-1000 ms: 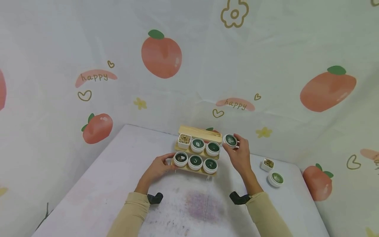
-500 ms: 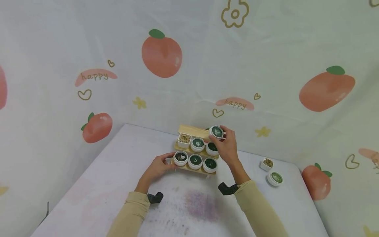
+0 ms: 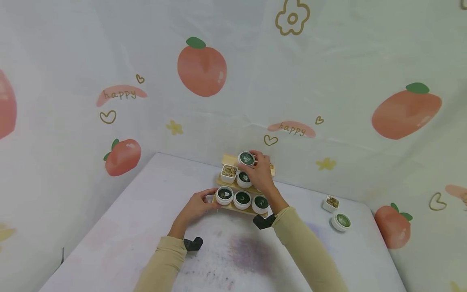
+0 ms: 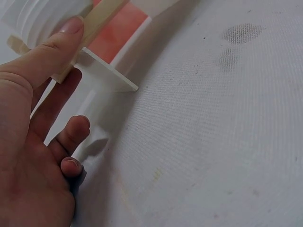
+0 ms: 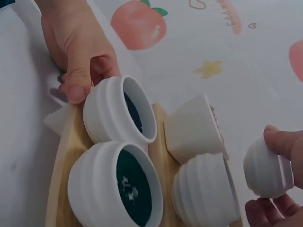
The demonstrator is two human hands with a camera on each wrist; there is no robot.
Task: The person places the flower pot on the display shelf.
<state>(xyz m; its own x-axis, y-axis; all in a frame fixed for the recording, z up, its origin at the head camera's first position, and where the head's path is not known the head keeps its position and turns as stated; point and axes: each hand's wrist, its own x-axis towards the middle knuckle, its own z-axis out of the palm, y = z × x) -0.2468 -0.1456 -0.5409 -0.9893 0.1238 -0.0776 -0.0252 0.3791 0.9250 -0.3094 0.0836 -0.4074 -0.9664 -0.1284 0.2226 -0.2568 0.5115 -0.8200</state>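
A tiered wooden stand (image 3: 230, 159) carries small white pots. On its lower tier sit three round pots (image 3: 242, 199) with dark green contents. Above them stand a square pot (image 3: 229, 173) of tan bits and a round green one (image 3: 244, 179); the rest of that tier is behind my right hand. My left hand (image 3: 196, 209) grips the stand's lower left end, thumb on the wooden board (image 4: 102, 19) and a finger beneath. Between thumb and fingers, my right hand (image 3: 263, 172) pinches a round white pot (image 3: 246, 158) with a green top, held close over the top board.
Off to the right, a small square pot (image 3: 331, 203) and a round pot (image 3: 341, 221) with lighter green contents stand on the white table (image 3: 146, 227). A fabric backdrop (image 3: 233, 113) printed with fruit rises right behind the stand.
My right hand has carried the round pot leftward from beyond the stand's right end, up over the top board. The left hand keeps its grip in the same place.
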